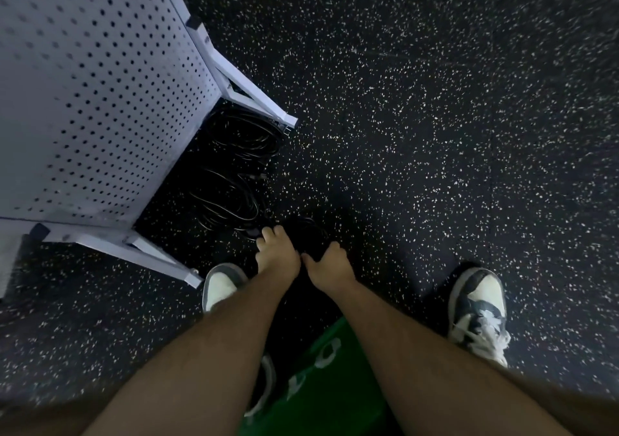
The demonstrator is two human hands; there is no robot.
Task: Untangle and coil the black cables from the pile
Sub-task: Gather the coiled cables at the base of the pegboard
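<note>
Black on black, so hard to read. On the dark speckled rubber floor (435,134), beside the white perforated metal panel (100,100) with its white angled legs, already two neat coils of black cable: the far coil (246,134) by the panel's further leg, the near coil (227,201) just before it, touching or only close, cannot tell which.

Closer to the feet, a third black cable bundle (310,231), between the two hands and partly hidden by them. Over its edge the right grip (330,265), fingers curled, holding it. Beside it the left grip (278,256), fingertips down at a cable end next to the near coil; pinching or only touching, not possible to tell in this darkness.

Judging from this: two cables coiled and laid aside, the third in work, loops too dark to call finished. No other tangle in view, so probably near the end. Left to do: tidying this last bundle and placing it by the other coils.

On both sides of the arms, white-and-grey shoes (222,285); below, green cloth with white print (331,368).
</note>
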